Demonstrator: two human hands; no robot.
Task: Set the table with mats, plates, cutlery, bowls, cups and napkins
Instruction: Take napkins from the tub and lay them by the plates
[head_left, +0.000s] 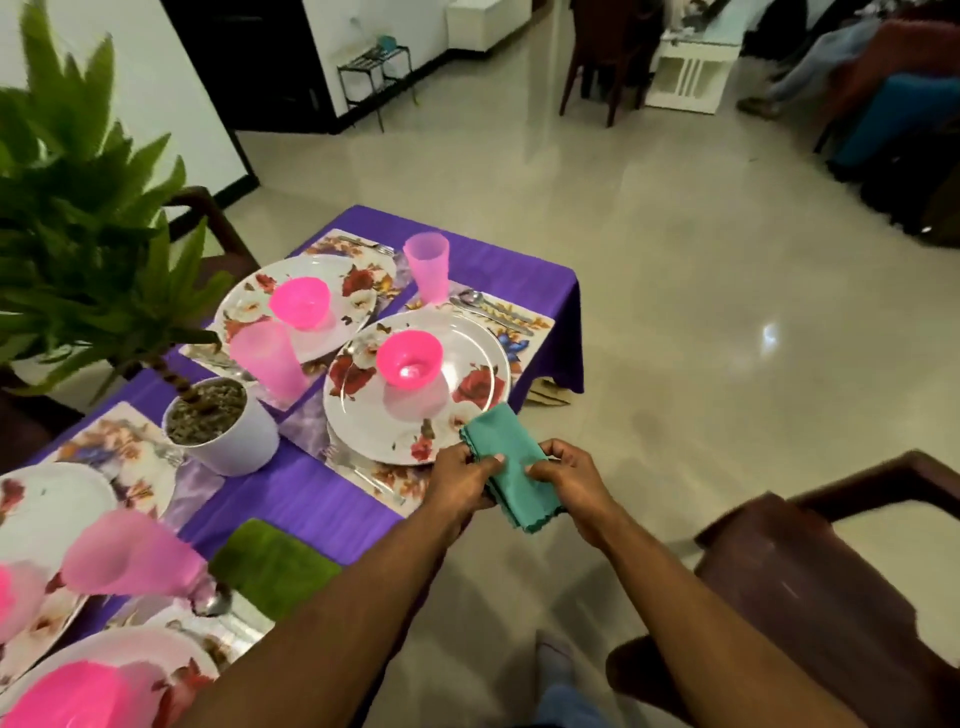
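Note:
A folded teal napkin (506, 457) is held at the table's near edge, beside a floral plate (467, 410). My left hand (460, 475) grips its left side and my right hand (563, 480) grips its right side. That plate carries a pink bowl (409, 359) and lies on a floral mat (363, 470) over the purple tablecloth (306, 493). A spoon (485, 304) rests on the mat's far side, near a pink cup (427, 266). A second plate with a pink bowl (300, 301) and pink cup (267, 358) sits further left. A green napkin (272, 564) lies at the near setting.
A potted plant in a white pot (228, 431) stands mid-table, its leaves filling the upper left. Dark wooden chairs stand at the right (810, 577) and behind the table (208, 223). More plates, a pink cup (130, 553) and a pink bowl fill the lower left.

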